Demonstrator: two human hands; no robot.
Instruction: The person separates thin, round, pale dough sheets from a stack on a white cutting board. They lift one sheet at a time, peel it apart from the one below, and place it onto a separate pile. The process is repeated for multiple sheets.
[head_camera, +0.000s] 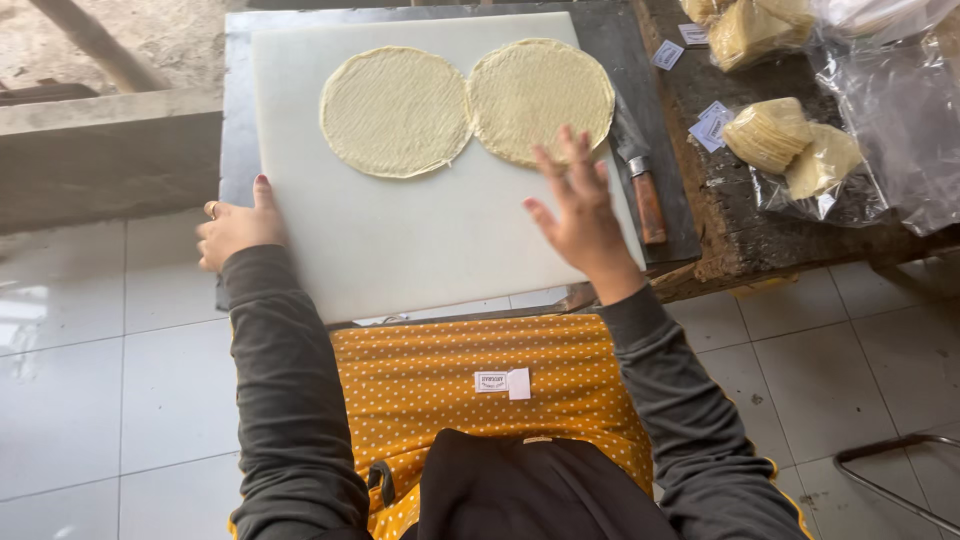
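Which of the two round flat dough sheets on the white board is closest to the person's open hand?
The right-hand sheet: the spread fingers of the right hand reach its lower edge. The other sheet lies further left, beyond that hand, their edges touching.
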